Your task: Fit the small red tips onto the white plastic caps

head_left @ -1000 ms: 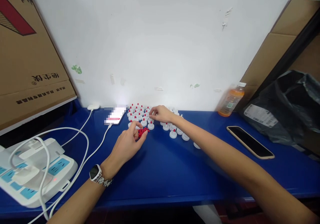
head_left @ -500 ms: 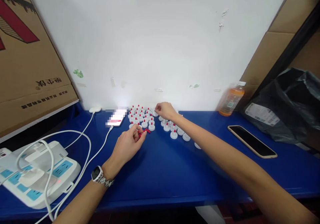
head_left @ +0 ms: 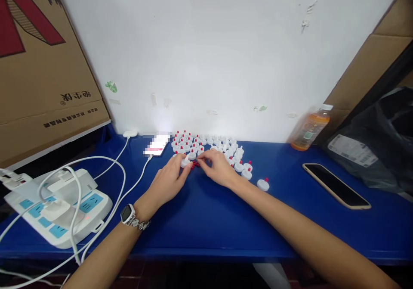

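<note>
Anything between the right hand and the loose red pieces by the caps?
Nothing visible. The right hand has its fingertips right at the red pieces; the left hand holds a white cap just beside them.

A white cap [head_left: 186,162] sits tilted at the left fingertips. Small red plugs [head_left: 194,165] lie clustered just beside it on the tabletop [head_left: 206,220].

Table [head_left: 206,220]: caps [head_left: 209,149] clustered at the rear centre against the wall [head_left: 206,56], one cap [head_left: 263,184] apart to their right; small pellets [head_left: 194,165] lie just before the cluster, between the left hand [head_left: 167,180] and right hand [head_left: 217,168]. Left of the caps, a phone [head_left: 157,144] on its cable [head_left: 129,190]; further left, a power strip [head_left: 61,207] at the front, with a cardboard box [head_left: 41,65] behind it. Right side: second phone [head_left: 335,185] flat on the table, bottle [head_left: 309,127] behind it by the wall, bag [head_left: 377,142] at the far right.
</note>
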Tool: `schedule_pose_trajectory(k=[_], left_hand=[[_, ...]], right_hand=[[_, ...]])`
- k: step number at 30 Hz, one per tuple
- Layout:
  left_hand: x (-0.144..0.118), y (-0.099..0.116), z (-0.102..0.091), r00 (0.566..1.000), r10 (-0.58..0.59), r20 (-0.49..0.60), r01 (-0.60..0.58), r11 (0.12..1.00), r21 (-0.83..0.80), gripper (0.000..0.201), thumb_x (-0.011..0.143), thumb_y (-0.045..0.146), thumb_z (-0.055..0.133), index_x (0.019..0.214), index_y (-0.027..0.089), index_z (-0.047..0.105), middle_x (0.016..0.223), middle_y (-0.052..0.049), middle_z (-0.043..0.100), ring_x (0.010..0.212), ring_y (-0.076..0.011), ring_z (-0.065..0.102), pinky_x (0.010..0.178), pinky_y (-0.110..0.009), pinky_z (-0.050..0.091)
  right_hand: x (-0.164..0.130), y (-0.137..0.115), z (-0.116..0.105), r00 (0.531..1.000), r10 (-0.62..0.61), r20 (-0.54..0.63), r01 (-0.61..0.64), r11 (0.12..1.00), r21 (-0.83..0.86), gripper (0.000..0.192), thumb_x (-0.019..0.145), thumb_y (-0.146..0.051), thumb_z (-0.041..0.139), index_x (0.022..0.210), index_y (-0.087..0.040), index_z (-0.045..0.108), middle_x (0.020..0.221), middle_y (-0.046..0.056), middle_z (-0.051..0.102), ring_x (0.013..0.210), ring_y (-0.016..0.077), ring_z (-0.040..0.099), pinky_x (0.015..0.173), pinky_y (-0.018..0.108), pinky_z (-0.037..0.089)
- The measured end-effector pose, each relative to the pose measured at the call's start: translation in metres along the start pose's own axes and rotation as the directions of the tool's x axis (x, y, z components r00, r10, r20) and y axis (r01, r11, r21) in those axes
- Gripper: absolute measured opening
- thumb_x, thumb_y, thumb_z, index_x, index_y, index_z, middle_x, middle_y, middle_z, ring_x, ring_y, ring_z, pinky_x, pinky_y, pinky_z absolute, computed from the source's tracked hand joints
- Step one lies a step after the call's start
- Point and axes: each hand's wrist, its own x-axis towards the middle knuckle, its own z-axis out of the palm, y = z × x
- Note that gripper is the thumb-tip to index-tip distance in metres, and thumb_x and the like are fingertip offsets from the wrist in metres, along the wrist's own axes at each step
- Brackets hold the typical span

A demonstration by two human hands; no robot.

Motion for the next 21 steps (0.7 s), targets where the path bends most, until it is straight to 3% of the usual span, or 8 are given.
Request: schedule_pose_trajectory(k=[4,10,12,14,17,21], left_hand=[[-0.001,0.003,-0.004,0.999,-0.020,0.034,0.020,1.000,-0.002,0.034,0.102,0.052,0.029,0.109,0.023,0.046,0.106,-0.007,0.064,0.098,-0.0265,0.064,0.078,-0.037,0.046],[-0.004,0.009,-0.004,0.994,-0.024,0.106,0.022,1.000,0.015,0.032,0.102,0.052,0.027,0.098,0.024,0.043,0.094,-0.003,0.062,0.089,-0.0247,0.063,0.069,-0.033,0.041],[-0.004,0.010,-0.002,0.994,-0.007,0.110,0.006,1.000,0.017,0.032,0.103,0.051,0.027,0.097,0.024,0.043,0.093,-0.003,0.061,0.089,-0.0241,0.063,0.068,-0.032,0.040],[-0.005,0.012,0.000,0.993,0.008,0.116,-0.011,1.000,0.029,0.032,0.103,0.051,0.027,0.095,0.024,0.042,0.093,-0.002,0.061,0.087,-0.0235,0.062,0.066,-0.032,0.039],[-0.006,0.014,0.004,0.990,0.032,0.136,-0.042,0.997,0.065,0.034,0.102,0.053,0.028,0.091,0.024,0.042,0.092,-0.002,0.061,0.083,-0.0229,0.062,0.062,-0.031,0.036],[-0.006,0.016,0.007,0.986,0.059,0.155,-0.075,0.993,0.095,0.035,0.101,0.054,0.031,0.092,0.023,0.044,0.092,-0.003,0.062,0.080,-0.0228,0.062,0.059,-0.030,0.033]], right_hand=[[0.001,0.011,0.006,0.989,-0.052,0.142,0.098,0.936,-0.339,0.012,0.092,-0.027,0.063,0.094,-0.018,0.071,0.089,0.008,0.069,0.092,0.0231,0.056,0.086,0.038,0.039],[0.000,0.010,0.002,0.989,-0.076,0.126,0.115,0.934,-0.338,0.008,0.092,-0.021,0.062,0.088,-0.019,0.069,0.092,0.008,0.067,0.096,0.0228,0.054,0.085,0.037,0.039],[-0.001,0.009,-0.001,0.996,-0.076,0.037,0.082,0.974,-0.211,0.008,0.091,-0.021,0.061,0.088,-0.019,0.067,0.095,0.007,0.068,0.097,0.0217,0.055,0.085,0.036,0.041],[-0.004,0.006,-0.002,0.998,0.024,-0.066,-0.022,0.999,0.032,0.009,0.092,-0.024,0.059,0.091,-0.019,0.066,0.092,0.005,0.069,0.089,0.0185,0.059,0.080,0.032,0.044],[-0.009,-0.002,0.002,0.970,0.218,-0.112,-0.151,0.893,0.425,0.019,0.092,-0.034,0.059,0.101,-0.018,0.065,0.085,0.003,0.070,0.076,0.0154,0.062,0.069,0.028,0.047],[-0.014,-0.015,0.011,0.954,0.267,-0.137,-0.128,0.776,0.617,0.023,0.087,-0.042,0.066,0.089,-0.019,0.070,0.083,0.003,0.070,0.072,0.0151,0.061,0.067,0.027,0.048]])
